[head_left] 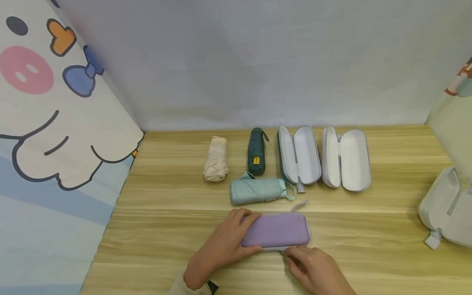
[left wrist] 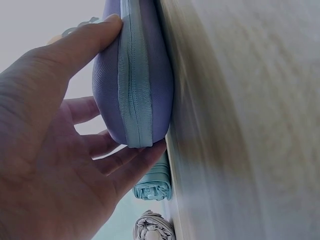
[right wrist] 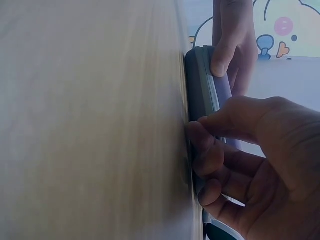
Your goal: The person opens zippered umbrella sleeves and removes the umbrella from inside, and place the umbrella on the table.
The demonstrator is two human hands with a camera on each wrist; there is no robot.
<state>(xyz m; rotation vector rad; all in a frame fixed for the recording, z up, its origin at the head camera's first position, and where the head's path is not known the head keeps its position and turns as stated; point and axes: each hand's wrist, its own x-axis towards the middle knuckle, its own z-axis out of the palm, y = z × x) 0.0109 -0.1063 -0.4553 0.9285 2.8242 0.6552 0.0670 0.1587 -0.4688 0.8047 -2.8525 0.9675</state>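
A purple zip case (head_left: 277, 230) with a pale grey zipper band (left wrist: 134, 80) lies on the wooden table. My left hand (head_left: 229, 237) grips its left end, thumb along the near edge and fingers round the far side. At the near long edge, the thumb and forefinger of my right hand (head_left: 313, 264) pinch the zipper pull, mostly hidden by the fingertips. The band looks closed at the end seen in the left wrist view. Just behind the case lies a folded light teal umbrella (head_left: 256, 191) with a wrist loop.
Farther back are a beige folded umbrella (head_left: 216, 160) and a dark green one (head_left: 256, 152). Two open cases with white insides, one left (head_left: 307, 153) and one right (head_left: 355, 159), stand beside them. Another open white case (head_left: 448, 211) sits at the right edge.
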